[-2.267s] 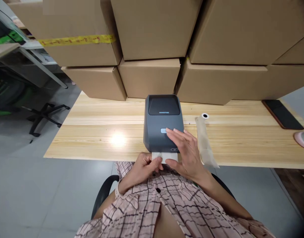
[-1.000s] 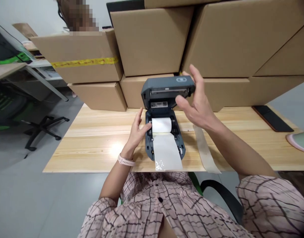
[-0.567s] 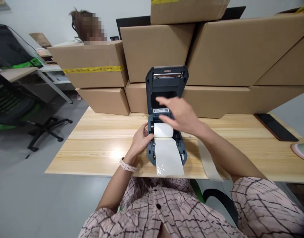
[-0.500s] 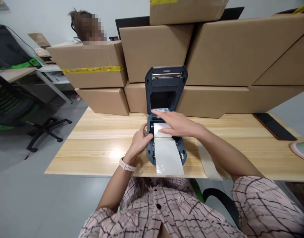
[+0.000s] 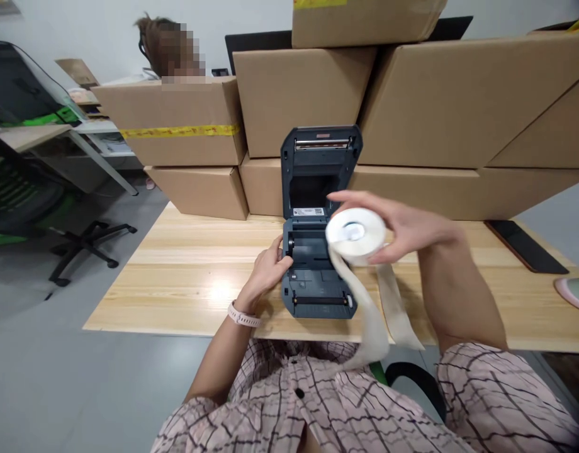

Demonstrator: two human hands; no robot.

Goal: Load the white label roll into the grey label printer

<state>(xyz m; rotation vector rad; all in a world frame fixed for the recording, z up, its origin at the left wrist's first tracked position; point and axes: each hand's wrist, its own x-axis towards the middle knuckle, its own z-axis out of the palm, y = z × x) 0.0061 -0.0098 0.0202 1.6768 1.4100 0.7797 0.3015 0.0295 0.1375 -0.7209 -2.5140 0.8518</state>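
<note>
A dark grey label printer (image 5: 318, 292) stands on the wooden table with its lid (image 5: 321, 160) raised. My left hand (image 5: 269, 267) grips the printer's left side, thumb over the edge of the bay. In my right hand (image 5: 407, 226) is a white label roll (image 5: 356, 236), held by its rim above the printer's right side, with its core turned toward me. A loose tail of label strip (image 5: 372, 321) curls down from the roll past the table's front edge. The printer's bay shows no roll inside.
Stacked cardboard boxes (image 5: 299, 94) line the back of the table (image 5: 176, 277). Another paper strip (image 5: 396, 308) lies right of the printer. A dark phone (image 5: 525, 245) rests at the right. Behind the boxes sits a person (image 5: 157, 47). An office chair (image 5: 86, 248) stands left.
My right hand has lifted the label roll out of the printer and moved it right and up, turning it. The strip's tail came along. My left hand stays on the printer.
</note>
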